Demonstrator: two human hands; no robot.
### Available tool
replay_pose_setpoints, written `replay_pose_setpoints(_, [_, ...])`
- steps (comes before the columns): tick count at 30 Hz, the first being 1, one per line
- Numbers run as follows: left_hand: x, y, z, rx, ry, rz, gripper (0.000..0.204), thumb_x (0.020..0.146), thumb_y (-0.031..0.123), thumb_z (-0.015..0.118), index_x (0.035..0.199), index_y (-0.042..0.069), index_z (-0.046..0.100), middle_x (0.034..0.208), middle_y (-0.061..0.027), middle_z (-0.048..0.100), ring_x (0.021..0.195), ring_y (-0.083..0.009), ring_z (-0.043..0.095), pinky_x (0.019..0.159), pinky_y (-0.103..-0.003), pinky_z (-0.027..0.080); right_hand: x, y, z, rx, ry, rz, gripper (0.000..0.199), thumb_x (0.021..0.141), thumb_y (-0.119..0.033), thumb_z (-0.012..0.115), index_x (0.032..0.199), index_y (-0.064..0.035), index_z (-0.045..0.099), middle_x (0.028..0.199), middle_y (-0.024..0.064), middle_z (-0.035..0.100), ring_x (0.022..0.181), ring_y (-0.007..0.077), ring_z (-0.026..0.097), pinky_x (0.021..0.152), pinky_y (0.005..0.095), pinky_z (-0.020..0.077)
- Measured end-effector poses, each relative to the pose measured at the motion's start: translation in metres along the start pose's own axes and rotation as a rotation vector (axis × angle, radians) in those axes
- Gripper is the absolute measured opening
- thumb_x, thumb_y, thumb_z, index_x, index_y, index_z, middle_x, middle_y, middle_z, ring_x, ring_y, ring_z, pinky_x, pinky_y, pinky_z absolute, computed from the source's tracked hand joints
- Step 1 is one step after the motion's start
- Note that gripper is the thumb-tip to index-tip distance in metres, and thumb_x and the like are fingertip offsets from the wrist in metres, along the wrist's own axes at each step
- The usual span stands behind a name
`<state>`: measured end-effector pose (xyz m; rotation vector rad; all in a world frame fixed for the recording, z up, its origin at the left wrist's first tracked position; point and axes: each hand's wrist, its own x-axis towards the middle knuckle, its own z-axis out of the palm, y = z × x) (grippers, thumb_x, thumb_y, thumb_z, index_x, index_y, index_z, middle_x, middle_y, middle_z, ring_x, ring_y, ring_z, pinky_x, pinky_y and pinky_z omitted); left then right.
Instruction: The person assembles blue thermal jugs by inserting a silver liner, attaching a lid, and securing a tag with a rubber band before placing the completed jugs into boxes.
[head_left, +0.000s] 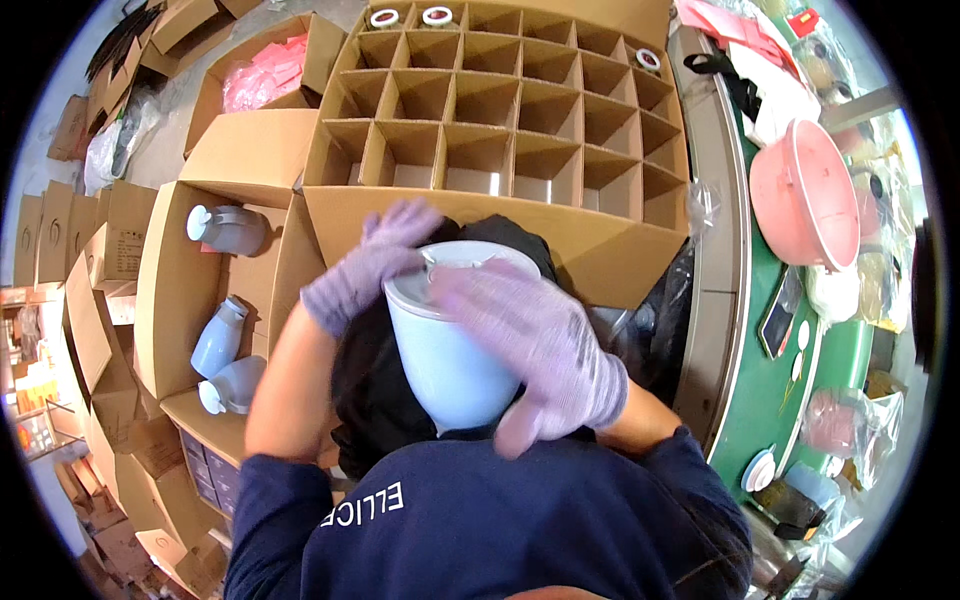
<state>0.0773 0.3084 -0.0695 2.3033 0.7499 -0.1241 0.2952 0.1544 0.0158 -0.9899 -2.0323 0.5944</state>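
A light blue tapered vessel (450, 365), resembling a jug body, rests in my lap against my dark blue top. Its wide round end faces up and away from me; the narrow part points towards my body. My left hand (378, 265), in a pale purple knit glove, touches the far left of the wide rim with its fingers spread. Over the wide end and the right side lies my right hand (545, 345), gloved alike, fingers stretched out and thumb apart; its fingertips are slightly blurred. A small pale bit shows at the rim by my left hand, too unclear to name.
Ahead stands a large cardboard box (470, 203) with dividers, several cells holding white-ringed items. An open carton (165, 290) at left holds a grey jug (235, 230) and blue jugs (220, 338). On the right, a green table (735, 400) bears a pink basin (775, 190) and a phone (781, 310).
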Motion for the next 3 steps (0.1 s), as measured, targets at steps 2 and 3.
replay_pose_setpoints(2, [0.006, -0.003, -0.005, 0.057, 0.393, -0.025, 0.064, 0.093, 0.019, 0.050, 0.154, 0.009, 0.031, 0.162, -0.0151, 0.022, 0.152, -0.0334, 0.009, 0.121, -0.047, 0.000, 0.005, 0.015, -0.002, -0.010, 0.055, -0.007, 0.096, 0.090, -0.072, 0.046, 0.141, 0.0096, 0.041, 0.136, 0.0265, 0.053, 0.124, 0.0412, 0.055, 0.108, 0.0466, 0.0392])
replay_pose_setpoints(3, [-0.002, 0.009, -0.015, -0.142, 0.430, 0.014, 0.062, 0.097, 0.024, 0.049, 0.155, 0.013, 0.028, 0.164, -0.0133, 0.015, 0.152, -0.0342, 0.003, 0.121, -0.046, 0.000, -0.003, 0.016, 0.003, 0.502, 0.181, 0.398, 0.107, 0.086, -0.080, 0.038, 0.147, 0.0083, 0.032, 0.145, 0.0243, 0.045, 0.135, 0.0430, 0.043, 0.114, 0.0494, 0.0326])
